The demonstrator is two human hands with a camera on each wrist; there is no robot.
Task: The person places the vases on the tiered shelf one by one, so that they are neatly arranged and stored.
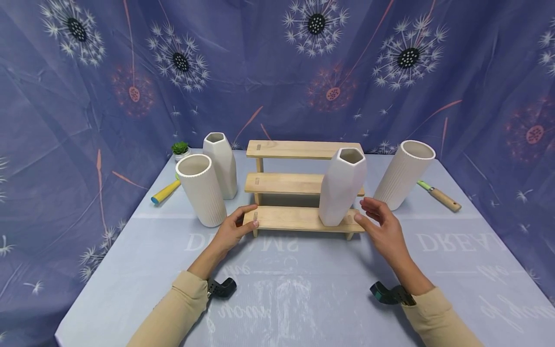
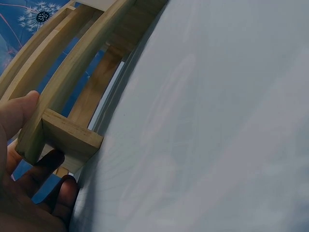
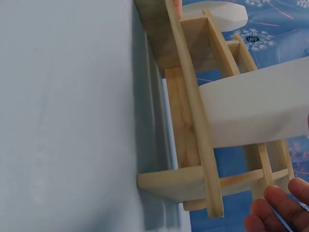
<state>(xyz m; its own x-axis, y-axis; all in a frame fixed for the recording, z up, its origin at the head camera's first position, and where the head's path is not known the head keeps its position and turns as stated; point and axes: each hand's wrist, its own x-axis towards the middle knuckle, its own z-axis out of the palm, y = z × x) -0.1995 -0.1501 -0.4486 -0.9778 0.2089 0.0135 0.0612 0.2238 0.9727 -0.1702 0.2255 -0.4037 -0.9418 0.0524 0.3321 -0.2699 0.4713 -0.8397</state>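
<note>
Head view shows the left hand (image 1: 234,226) gripping the left end of the wooden rack's (image 1: 282,218) lowest step; the right hand (image 1: 383,226), fingers loosely bent and holding nothing, is beside its right end, any contact hard to make out. A faceted white vase (image 1: 340,193) stands on that step, partly hiding the middle one; the right wrist view crops its top. Farther back, a ribbed vase (image 1: 203,195) partly covers a potted plant (image 1: 179,148).

We see a stand (image 1: 284,183) between the left hand (image 1: 231,230) and right hand (image 1: 385,224), a vase (image 1: 342,188) on its lowest shelf (image 1: 286,218), nearer the right hand. Beyond the left: second vase (image 1: 203,193), third vase (image 1: 224,168), plant (image 1: 179,148), stick (image 1: 165,192); beyond the right: fourth vase (image 1: 403,176), handled tool (image 1: 442,198).
</note>
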